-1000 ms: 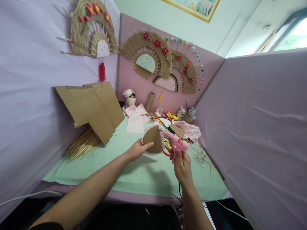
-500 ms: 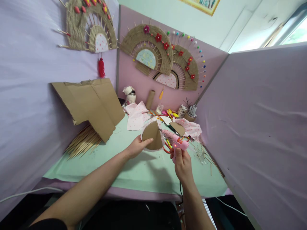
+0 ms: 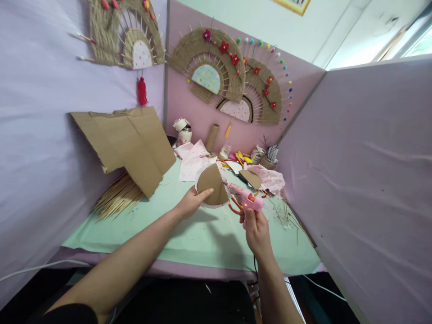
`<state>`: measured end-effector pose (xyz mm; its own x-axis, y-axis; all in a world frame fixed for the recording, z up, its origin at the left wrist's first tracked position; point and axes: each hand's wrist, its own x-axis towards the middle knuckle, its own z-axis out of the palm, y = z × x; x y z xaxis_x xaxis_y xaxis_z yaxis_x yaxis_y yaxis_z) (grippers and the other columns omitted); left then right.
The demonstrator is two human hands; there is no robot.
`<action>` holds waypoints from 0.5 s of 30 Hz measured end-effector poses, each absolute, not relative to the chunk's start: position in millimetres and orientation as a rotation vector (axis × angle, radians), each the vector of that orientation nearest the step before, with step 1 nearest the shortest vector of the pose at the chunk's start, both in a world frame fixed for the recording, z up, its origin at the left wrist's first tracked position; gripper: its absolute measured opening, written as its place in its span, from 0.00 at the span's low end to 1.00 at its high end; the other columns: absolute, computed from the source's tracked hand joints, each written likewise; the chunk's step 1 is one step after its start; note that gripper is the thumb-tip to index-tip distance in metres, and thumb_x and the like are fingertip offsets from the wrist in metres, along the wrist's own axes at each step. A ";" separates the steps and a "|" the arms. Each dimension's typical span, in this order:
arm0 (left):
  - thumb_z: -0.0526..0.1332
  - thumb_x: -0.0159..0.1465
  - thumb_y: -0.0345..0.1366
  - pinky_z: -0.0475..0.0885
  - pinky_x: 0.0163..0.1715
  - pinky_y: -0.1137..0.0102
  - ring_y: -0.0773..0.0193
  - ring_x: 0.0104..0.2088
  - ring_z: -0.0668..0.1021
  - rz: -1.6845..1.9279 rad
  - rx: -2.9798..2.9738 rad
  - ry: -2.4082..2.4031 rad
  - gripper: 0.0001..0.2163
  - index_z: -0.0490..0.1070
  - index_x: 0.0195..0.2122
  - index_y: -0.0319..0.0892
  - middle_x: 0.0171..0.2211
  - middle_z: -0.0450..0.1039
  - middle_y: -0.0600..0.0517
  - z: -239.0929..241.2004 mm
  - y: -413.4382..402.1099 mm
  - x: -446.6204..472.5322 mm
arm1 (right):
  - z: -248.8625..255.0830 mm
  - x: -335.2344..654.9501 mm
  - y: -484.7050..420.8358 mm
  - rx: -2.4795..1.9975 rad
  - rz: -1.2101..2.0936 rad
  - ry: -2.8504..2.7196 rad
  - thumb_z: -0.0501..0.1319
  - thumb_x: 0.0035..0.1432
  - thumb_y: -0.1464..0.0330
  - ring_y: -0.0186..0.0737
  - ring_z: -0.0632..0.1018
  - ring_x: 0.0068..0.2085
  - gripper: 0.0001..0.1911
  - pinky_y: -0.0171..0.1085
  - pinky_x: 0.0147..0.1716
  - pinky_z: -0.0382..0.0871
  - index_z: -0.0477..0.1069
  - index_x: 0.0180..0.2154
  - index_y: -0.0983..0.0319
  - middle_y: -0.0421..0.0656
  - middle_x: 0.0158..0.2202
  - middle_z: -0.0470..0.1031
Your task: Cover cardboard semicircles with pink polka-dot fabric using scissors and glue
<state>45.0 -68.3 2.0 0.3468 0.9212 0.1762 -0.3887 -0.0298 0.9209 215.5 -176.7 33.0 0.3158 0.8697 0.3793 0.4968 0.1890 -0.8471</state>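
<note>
My left hand grips a cardboard half-circle by its left edge, thumb on the brown face. Pale patterned fabric shows as a rim around the card. In my right hand is a pink hot glue gun with a small orange light lit on its side. Its nozzle points left, at the card's right straight edge; whether it touches cannot be made out. Both hands are above the green tabletop, and a dark cord hangs below the glue gun.
Bamboo sticks lie at left under a big cardboard sheet. Pink dotted cloth, another cardboard half-circle and red-handled scissors lie around the work. Twine fans hang on the back panel. Purple walls stand on both sides.
The glue gun's nozzle has moved slightly down along the card's straight edge. The card has shifted a little up and left in view. Both hands keep their holds.
</note>
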 end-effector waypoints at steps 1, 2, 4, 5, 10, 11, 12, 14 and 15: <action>0.66 0.53 0.45 0.66 0.53 0.57 0.51 0.51 0.74 1.163 1.150 0.598 0.22 0.73 0.47 0.40 0.49 0.74 0.46 2.4 -68.2 44.7 | 32.7 215.4 -176.7 -1.459 0.416 -1.332 0.48 0.59 0.47 0.34 0.66 0.22 0.26 0.34 0.21 0.62 0.68 0.29 0.63 0.42 0.22 0.68; 0.66 0.53 0.45 0.66 0.53 0.57 0.51 0.51 0.74 1.170 1.146 0.596 0.22 0.73 0.47 0.40 0.50 0.74 0.46 2.9 -68.1 44.4 | 32.4 215.2 -176.6 -1.459 0.414 -1.333 0.48 0.59 0.47 0.34 0.66 0.22 0.26 0.34 0.21 0.62 0.68 0.29 0.63 0.42 0.22 0.68; 0.66 0.53 0.45 0.66 0.53 0.57 0.51 0.51 0.74 1.183 1.133 0.588 0.22 0.73 0.47 0.40 0.50 0.74 0.46 3.5 -67.9 43.7 | 31.6 215.0 -176.3 -1.462 0.411 -1.332 0.48 0.59 0.48 0.34 0.66 0.22 0.26 0.34 0.21 0.61 0.68 0.29 0.63 0.42 0.22 0.68; 0.66 0.53 0.45 0.67 0.53 0.57 0.51 0.51 0.74 1.191 1.128 0.585 0.22 0.73 0.48 0.40 0.50 0.74 0.45 3.7 -67.7 43.4 | 31.2 215.0 -176.2 -1.465 0.409 -1.333 0.48 0.59 0.48 0.34 0.66 0.22 0.26 0.34 0.21 0.61 0.68 0.29 0.63 0.42 0.22 0.68; 0.67 0.53 0.44 0.66 0.53 0.57 0.51 0.52 0.73 1.223 1.112 0.571 0.24 0.72 0.50 0.39 0.50 0.73 0.45 3.1 -66.0 43.3 | 29.6 216.0 -175.9 -1.471 0.421 -1.349 0.48 0.59 0.47 0.35 0.67 0.22 0.26 0.34 0.21 0.61 0.68 0.30 0.63 0.42 0.23 0.69; 0.67 0.53 0.44 0.66 0.54 0.57 0.51 0.52 0.73 1.232 1.107 0.568 0.25 0.71 0.50 0.39 0.50 0.73 0.45 2.8 -65.6 43.4 | 29.2 216.3 -176.0 -1.472 0.424 -1.349 0.48 0.59 0.47 0.35 0.67 0.22 0.26 0.34 0.21 0.61 0.68 0.30 0.63 0.42 0.23 0.69; 0.67 0.53 0.44 0.66 0.54 0.57 0.51 0.52 0.73 1.238 1.102 0.563 0.25 0.71 0.51 0.40 0.51 0.73 0.44 2.6 -65.3 43.5 | 28.7 216.7 -176.0 -1.473 0.427 -1.349 0.48 0.59 0.47 0.35 0.67 0.23 0.26 0.35 0.21 0.61 0.68 0.30 0.63 0.42 0.23 0.69; 0.66 0.54 0.43 0.66 0.54 0.57 0.51 0.52 0.73 1.245 1.096 0.555 0.26 0.69 0.53 0.40 0.51 0.73 0.44 2.5 -64.8 43.5 | 27.6 217.3 -176.2 -1.476 0.427 -1.349 0.48 0.59 0.47 0.35 0.67 0.23 0.26 0.35 0.21 0.61 0.68 0.31 0.63 0.43 0.24 0.70; 0.66 0.54 0.43 0.66 0.54 0.57 0.51 0.52 0.73 1.248 1.095 0.556 0.27 0.69 0.54 0.40 0.51 0.73 0.44 2.7 -64.7 43.4 | 27.1 217.5 -176.2 -1.479 0.428 -1.349 0.48 0.60 0.48 0.35 0.68 0.23 0.26 0.35 0.22 0.61 0.68 0.31 0.63 0.43 0.24 0.70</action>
